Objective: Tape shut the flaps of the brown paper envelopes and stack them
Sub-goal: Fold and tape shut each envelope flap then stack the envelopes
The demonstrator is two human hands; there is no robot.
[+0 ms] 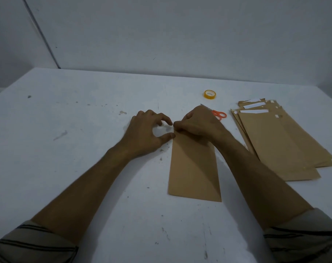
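One brown envelope (194, 171) lies lengthwise in the middle of the white table (76, 149). My right hand (199, 126) covers its far end, fingers curled down onto the top left corner. My left hand (146, 133) sits just left of that corner, index finger and thumb bent in a ring, both tips touching the envelope's edge. The flap itself is hidden under my right hand. A roll of yellow-cored clear tape (210, 94) stands farther back. A fanned pile of brown envelopes (282, 141) with white strips at their far ends lies at the right.
Orange-handled scissors (219, 114) lie just behind my right hand, partly hidden by it. The table meets a grey wall at the back. Small marks and scuffs dot the tabletop to the left.
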